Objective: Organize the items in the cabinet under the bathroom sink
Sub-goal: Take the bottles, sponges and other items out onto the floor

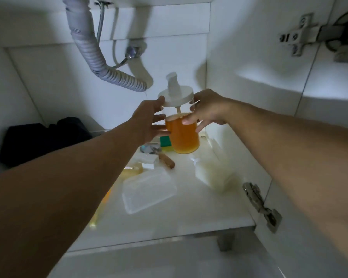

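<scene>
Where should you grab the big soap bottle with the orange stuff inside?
Hold the soap dispenser by its round clear body, one hand on each side, just under the wide white lid. It stands upright, and the thin pump on top offers less to hold.

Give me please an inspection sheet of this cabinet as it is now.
Surface: white cabinet floor, glossy.
Job's things: pump dispenser with orange liquid, upright, between both hands.
Clutter: clear lidded box, wooden-handled tool, green sponge, dark cloth, white block.
Hands: left hand and right hand touch the dispenser's sides, fingers spread.
Cables: nothing seen; grey drain hose above.
Surroundings: door hinges at right.
</scene>
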Motion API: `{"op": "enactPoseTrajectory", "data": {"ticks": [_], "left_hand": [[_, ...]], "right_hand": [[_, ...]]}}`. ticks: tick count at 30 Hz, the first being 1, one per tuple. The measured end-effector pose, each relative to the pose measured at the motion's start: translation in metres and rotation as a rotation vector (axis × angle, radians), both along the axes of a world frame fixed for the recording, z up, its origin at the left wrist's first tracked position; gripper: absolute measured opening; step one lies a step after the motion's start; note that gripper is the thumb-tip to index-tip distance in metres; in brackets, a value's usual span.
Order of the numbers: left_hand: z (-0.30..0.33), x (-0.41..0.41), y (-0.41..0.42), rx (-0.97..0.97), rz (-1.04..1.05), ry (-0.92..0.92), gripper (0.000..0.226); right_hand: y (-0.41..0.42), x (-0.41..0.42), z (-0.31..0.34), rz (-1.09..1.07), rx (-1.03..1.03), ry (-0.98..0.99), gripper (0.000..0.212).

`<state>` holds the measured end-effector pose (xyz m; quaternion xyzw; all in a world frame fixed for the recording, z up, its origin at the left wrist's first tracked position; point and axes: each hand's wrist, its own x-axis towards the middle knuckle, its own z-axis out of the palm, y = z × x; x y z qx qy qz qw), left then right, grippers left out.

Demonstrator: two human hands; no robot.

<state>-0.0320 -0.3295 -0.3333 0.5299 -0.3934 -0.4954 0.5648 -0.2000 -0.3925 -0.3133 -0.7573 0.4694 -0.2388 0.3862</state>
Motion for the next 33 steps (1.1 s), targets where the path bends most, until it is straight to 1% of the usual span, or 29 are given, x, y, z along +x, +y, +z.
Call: {"op": "enactPoseTrajectory", "data": {"ticks": [2,5,6,12,15,17,19,22,24,26,30,33], "left_hand": [[0.0,0.0,0.013,0.002,-0.044,-0.011,0.029],[-0.011,0.001,0.034,0.032,-0.114,-0.048,0.031],[-0.015,0.0,0.044,0.044,-0.138,-0.074,0.032],[-0.036,-0.008,0.093,0.127,-0.206,-0.153,0.041],[-0.045,-0.017,0.118,0.116,-0.267,-0.158,0.026],[-0.048,-0.025,0.126,0.103,-0.278,-0.152,0.021],[-0.055,-0.031,0.138,0.09,-0.311,-0.142,0.024],[-0.073,-0.043,0.151,0.114,-0.369,-0.132,0.036],[-0.088,-0.051,0.161,0.162,-0.4,-0.123,0.038],[-0.104,-0.061,0.17,0.218,-0.419,-0.093,0.038],[-0.144,-0.086,0.183,0.311,-0.419,-0.019,0.04],[-0.177,-0.101,0.188,0.343,-0.394,-0.003,0.038]], "right_hand": [[0.018,-0.005,-0.002,-0.03,0.01,-0.003,0.09],[0.046,-0.012,-0.012,-0.052,0.022,0.009,0.065],[0.056,-0.014,-0.017,-0.064,0.03,0.018,0.059],[0.116,-0.03,-0.036,-0.124,0.088,0.059,0.057],[0.145,-0.04,-0.043,-0.149,0.097,0.101,0.051],[0.149,-0.048,-0.046,-0.161,0.113,0.123,0.048],[0.162,-0.057,-0.051,-0.151,0.128,0.168,0.045],[0.184,-0.076,-0.062,-0.128,0.144,0.239,0.04],[0.197,-0.086,-0.077,-0.127,0.168,0.267,0.039],[0.21,-0.093,-0.094,-0.132,0.177,0.287,0.044],[0.23,-0.109,-0.133,-0.164,0.247,0.195,0.052],[0.24,-0.117,-0.164,-0.229,0.281,0.189,0.062]]}}
